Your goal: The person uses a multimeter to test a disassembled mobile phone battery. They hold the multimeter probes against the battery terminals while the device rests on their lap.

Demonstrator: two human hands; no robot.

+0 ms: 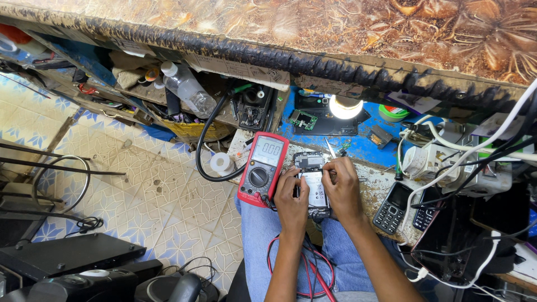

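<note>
**Technician A:** Where does the opened phone (314, 184) lie relative to the hands?

**Technician B:** Directly between them, on the edge of the bench (373, 193), above the lap. Its long axis runs away from the body, toward the lamp (345, 106). The back cover is off; the battery label faces up.

**A:** State of each hand?

**B:** Left hand (291, 198) grips the phone's left edge, fingers curled around it. Right hand (339, 187) is closed on a thin metal tool, probably tweezers (330, 149), tip at the phone's upper right corner.

**A:** Which hand is nearer the board?

**B:** The right. The red multimeter (263, 169) lies just beside the left hand, its red leads (313, 268) hanging below.
</note>
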